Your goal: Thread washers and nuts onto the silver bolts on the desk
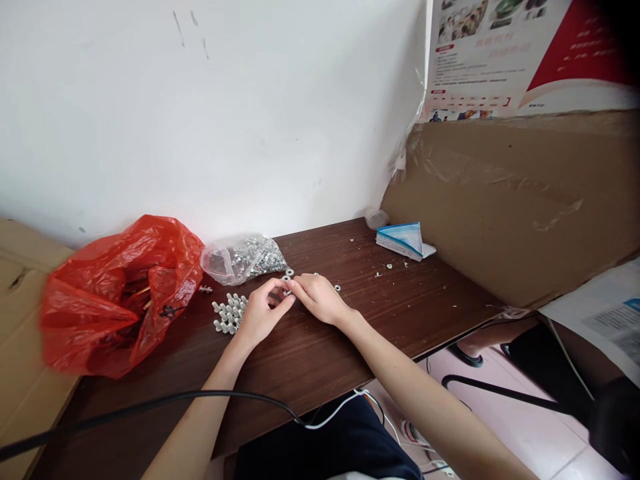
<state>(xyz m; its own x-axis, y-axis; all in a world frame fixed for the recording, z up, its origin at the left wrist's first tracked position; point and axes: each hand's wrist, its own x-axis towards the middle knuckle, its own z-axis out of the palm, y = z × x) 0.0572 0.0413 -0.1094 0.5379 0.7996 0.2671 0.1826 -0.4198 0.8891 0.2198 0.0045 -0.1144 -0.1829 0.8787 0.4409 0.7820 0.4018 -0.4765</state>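
My left hand (261, 311) is curled, thumb and index finger pinched at the tips on what looks like a small metal piece (287, 292), mostly covered by fingers. My right hand (320, 298) meets it there, palm down, its fingertips closed over the same spot. Just beyond the fingers lie flat metal washers (289, 272); another small ring (337, 288) rests right of my right hand. Beside my left hand stands a tight cluster of silver bolt-like metal parts (230, 314). A clear plastic bag (243, 259) full of small shiny metal parts lies behind it.
A red plastic bag (120, 300) stands open at the left on the brown table (320, 360). A blue-and-white packet (401, 240) lies at the back right, near cardboard (500, 207). A black cable (165, 399) crosses in front of my left forearm. White wall (225, 120) rises behind.
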